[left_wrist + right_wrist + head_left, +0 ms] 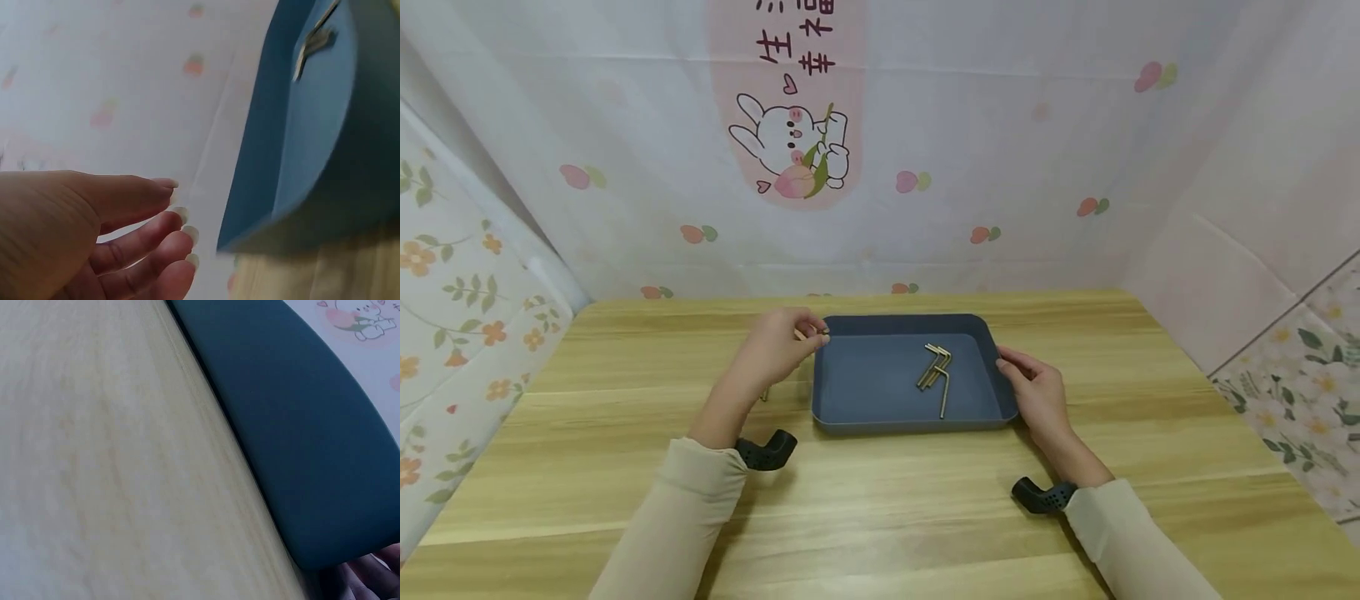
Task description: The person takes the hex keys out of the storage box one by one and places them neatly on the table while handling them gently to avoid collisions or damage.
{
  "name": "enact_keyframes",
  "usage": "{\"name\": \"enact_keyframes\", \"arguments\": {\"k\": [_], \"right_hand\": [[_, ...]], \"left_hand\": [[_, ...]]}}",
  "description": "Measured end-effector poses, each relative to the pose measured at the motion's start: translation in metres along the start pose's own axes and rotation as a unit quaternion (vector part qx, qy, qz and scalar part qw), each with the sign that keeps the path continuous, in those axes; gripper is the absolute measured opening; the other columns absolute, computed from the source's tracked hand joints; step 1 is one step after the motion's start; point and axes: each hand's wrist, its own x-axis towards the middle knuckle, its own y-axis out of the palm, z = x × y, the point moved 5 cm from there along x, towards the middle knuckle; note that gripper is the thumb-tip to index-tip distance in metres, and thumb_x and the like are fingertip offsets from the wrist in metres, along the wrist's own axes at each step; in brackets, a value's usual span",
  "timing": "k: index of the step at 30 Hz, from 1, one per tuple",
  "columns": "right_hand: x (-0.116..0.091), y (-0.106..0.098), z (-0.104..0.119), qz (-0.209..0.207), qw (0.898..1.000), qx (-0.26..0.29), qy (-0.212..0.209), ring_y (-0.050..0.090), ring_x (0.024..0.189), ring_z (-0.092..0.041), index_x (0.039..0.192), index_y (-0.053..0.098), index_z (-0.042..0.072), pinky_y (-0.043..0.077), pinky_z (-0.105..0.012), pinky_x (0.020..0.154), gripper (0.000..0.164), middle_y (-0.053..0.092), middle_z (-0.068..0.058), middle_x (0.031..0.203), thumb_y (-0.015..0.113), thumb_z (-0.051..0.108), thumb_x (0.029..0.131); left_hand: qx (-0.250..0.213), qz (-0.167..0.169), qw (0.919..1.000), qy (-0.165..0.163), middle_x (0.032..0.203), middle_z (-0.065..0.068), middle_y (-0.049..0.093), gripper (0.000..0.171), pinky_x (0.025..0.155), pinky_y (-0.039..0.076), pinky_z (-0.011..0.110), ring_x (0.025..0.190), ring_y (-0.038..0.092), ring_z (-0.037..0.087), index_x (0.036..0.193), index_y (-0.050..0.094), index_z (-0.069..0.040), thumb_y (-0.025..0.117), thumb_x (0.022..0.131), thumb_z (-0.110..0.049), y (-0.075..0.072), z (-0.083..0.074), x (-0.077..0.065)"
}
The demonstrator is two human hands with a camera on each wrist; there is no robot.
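A blue-grey rectangular tray (872, 379) lies on the table, with several brass-coloured L-shaped hex keys (945, 393) grouped right of its middle. At the tray's left rear corner, my left hand (775, 346) pinches a small brass hex key between thumb and fingertips; the fingers mostly hide it. My right hand (1039, 398) grips the tray's right wall, thumb at the rim. In the right wrist view, the tray's outer wall (300, 425) hides most of that hand. Another hex key (765, 394) lies on the table, partly behind the left wrist.
The wooden table (880, 508) extends around the tray. A white printed cloth (1000, 150) hangs behind its far edge, with floral cloths at both sides. Black curved mounts (767, 451) sit on both wrists.
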Motion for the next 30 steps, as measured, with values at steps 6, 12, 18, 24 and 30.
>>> {"name": "enact_keyframes", "arguments": {"k": [6, 12, 18, 24, 30], "right_hand": [[-0.001, 0.001, 0.002, -0.002, 1.000, 0.012, 0.004, 0.056, 0.101, 0.015, 0.138, 0.063, 0.007, 0.045, -0.003, 0.084, 0.039, 0.060, -0.016, 0.143, 0.059, 0.025, 0.103], [0.000, 0.001, 0.001, -0.008, 1.000, 0.012, -0.001, 0.057, 0.098, 0.017, 0.136, 0.064, 0.005, 0.046, -0.003, 0.083, 0.038, 0.061, -0.017, 0.142, 0.061, 0.023, 0.102], [0.002, 0.002, 0.002, -0.005, 1.000, 0.005, -0.006, 0.056, 0.098, 0.015, 0.136, 0.064, 0.006, 0.045, -0.003, 0.084, 0.039, 0.061, -0.017, 0.142, 0.060, 0.025, 0.103], [0.002, 0.003, 0.001, -0.004, 1.000, 0.001, -0.003, 0.056, 0.099, 0.015, 0.137, 0.064, 0.006, 0.045, -0.003, 0.084, 0.039, 0.061, -0.016, 0.142, 0.060, 0.026, 0.103], [0.001, 0.002, -0.001, -0.008, 1.000, -0.001, -0.004, 0.056, 0.098, 0.015, 0.136, 0.064, 0.005, 0.046, -0.004, 0.083, 0.039, 0.061, -0.018, 0.141, 0.059, 0.026, 0.103]], "left_hand": [[0.024, 0.086, 0.9958, 0.016, 0.106, 0.007, 0.072, 0.022, 0.072, 0.054, 0.031, 0.087, 0.066, 0.019, 0.119, 0.070, -0.007, 0.064, 0.100, -0.017, 0.026, -0.029, -0.002], [0.057, 0.150, 0.9869, 0.015, 0.108, 0.007, 0.074, 0.025, 0.071, 0.055, 0.029, 0.084, 0.069, 0.018, 0.121, 0.070, -0.007, 0.066, 0.099, -0.017, 0.040, -0.039, 0.002], [0.086, 0.164, 0.9827, -0.008, 0.097, 0.011, 0.074, 0.022, 0.061, 0.053, 0.029, 0.073, 0.070, 0.025, 0.117, 0.070, -0.008, 0.067, 0.098, -0.019, 0.040, -0.045, 0.010], [0.107, 0.195, 0.9745, -0.027, 0.096, 0.017, 0.074, 0.017, 0.062, 0.053, 0.031, 0.065, 0.065, 0.021, 0.112, 0.069, -0.008, 0.068, 0.098, -0.018, 0.044, -0.060, 0.018], [0.086, 0.223, 0.9708, -0.011, 0.098, 0.019, 0.075, 0.013, 0.075, 0.060, 0.041, 0.059, 0.060, 0.017, 0.108, 0.070, -0.007, 0.068, 0.098, -0.015, 0.063, -0.075, 0.031]]}}
